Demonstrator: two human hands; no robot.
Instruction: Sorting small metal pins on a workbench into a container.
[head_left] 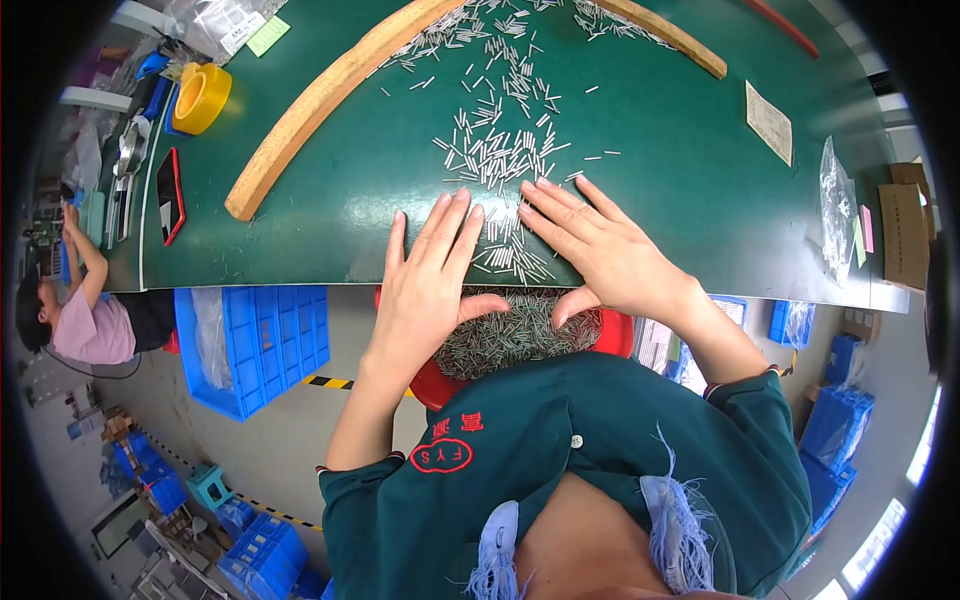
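Note:
Many short, thin metal pins (505, 155) lie scattered on the green tabletop (330, 225), trailing from the far side to the near edge. My left hand (425, 265) rests flat just left of the trail, fingers stretched out and pointing away from me. On the other side, my right hand (600, 245) is spread, its fingertips among the pins. A small cluster of pins (512, 255) lies between both hands. Below the table edge, a red basin (618, 338) is filled with more pins, and both thumbs reach over it.
A long wooden strip (330, 105) slants across the left side; a second wooden strip (670, 35) lies far right. Yellow tape rolls (202, 98) and a red-edged phone (171, 196) lie at left. Blue crates (255, 350) stand below the table. Another person (90, 325) works at far left.

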